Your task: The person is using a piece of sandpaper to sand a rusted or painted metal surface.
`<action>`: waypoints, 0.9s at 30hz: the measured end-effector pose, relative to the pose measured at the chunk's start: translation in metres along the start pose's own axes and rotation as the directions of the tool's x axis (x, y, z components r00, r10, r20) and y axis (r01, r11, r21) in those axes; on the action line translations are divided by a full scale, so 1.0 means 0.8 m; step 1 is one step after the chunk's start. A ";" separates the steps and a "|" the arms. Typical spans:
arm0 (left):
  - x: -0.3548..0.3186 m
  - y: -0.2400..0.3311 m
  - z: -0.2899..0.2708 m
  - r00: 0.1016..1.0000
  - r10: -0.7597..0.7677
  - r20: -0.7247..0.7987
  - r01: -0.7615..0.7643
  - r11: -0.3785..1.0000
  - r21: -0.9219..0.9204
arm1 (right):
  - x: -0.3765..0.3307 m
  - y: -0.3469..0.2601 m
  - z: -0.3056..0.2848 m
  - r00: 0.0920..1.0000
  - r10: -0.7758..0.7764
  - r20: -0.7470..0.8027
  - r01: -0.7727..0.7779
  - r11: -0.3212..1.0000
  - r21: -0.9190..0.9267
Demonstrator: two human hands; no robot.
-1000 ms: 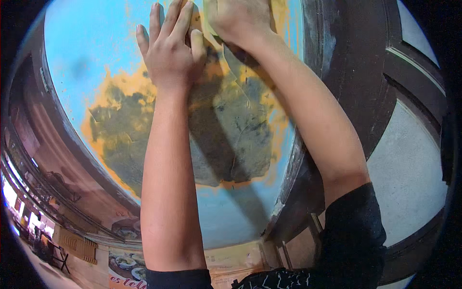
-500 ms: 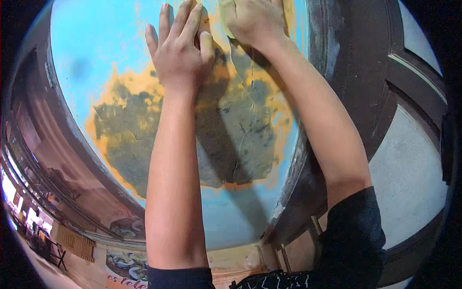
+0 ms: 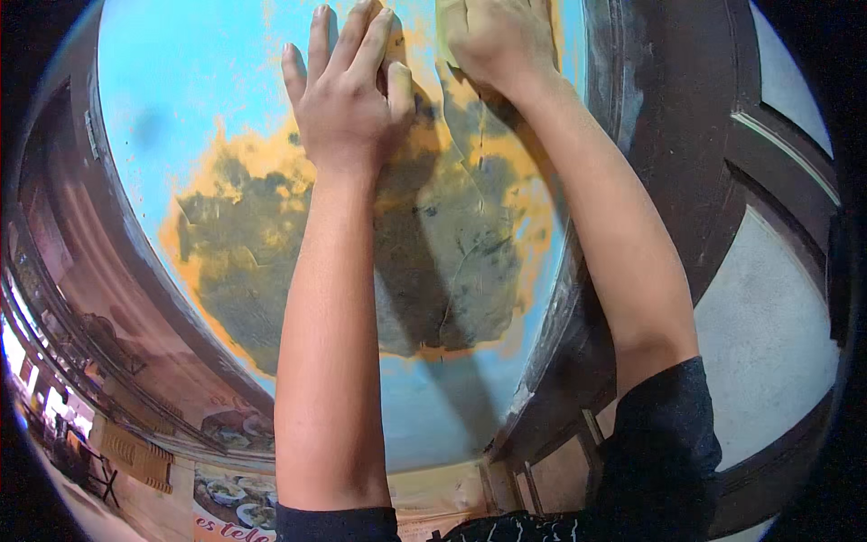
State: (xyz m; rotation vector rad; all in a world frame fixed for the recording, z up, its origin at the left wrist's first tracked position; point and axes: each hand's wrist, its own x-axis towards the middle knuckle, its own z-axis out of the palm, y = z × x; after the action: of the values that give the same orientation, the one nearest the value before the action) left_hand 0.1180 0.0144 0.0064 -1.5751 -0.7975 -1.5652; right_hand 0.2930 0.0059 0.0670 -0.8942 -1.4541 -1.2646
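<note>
Blue panel (image 3: 176, 68): centre, grey-orange patched
Left hand (image 3: 350, 113): eleven o'clock, spread out on panel
Yellow-green pad (image 3: 444, 36): twelve o'clock, partly beneath right hand (image 3: 501, 41)
Right hand: pinching or pressing, cannot tell

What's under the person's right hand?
A strip of a yellow-green piece shows along the left edge of the right hand, over the orange-patched blue panel. The hand covers the rest.

On the panel (image 3: 172, 81), the left hand (image 3: 352, 108) is set left of the right hand (image 3: 502, 41), under which a pad (image 3: 444, 38) is held, while the patch (image 3: 239, 244) below is partly hidden by the left forearm (image 3: 330, 343) and the panel is bordered by a frame (image 3: 616, 90).
</note>
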 end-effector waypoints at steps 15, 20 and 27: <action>0.001 0.002 0.001 0.999 0.003 -0.036 -0.005 0.999 -0.042 | 0.003 -0.004 0.007 0.998 0.049 0.027 -0.049 0.999 -0.017; 0.001 -0.002 -0.001 0.997 0.039 -0.068 -0.041 0.999 -0.029 | -0.036 -0.058 -0.022 0.958 0.014 0.288 -0.037 0.997 0.075; 0.001 -0.003 0.000 0.998 0.021 -0.055 -0.023 0.999 -0.044 | -0.008 -0.028 0.004 0.991 -0.072 0.112 0.067 0.997 0.044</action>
State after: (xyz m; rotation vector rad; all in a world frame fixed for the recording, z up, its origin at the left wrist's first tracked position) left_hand 0.1157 0.0156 0.0077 -1.5611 -0.7180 -1.6132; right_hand 0.2731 0.0051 0.0549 -0.9077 -1.6065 -1.2480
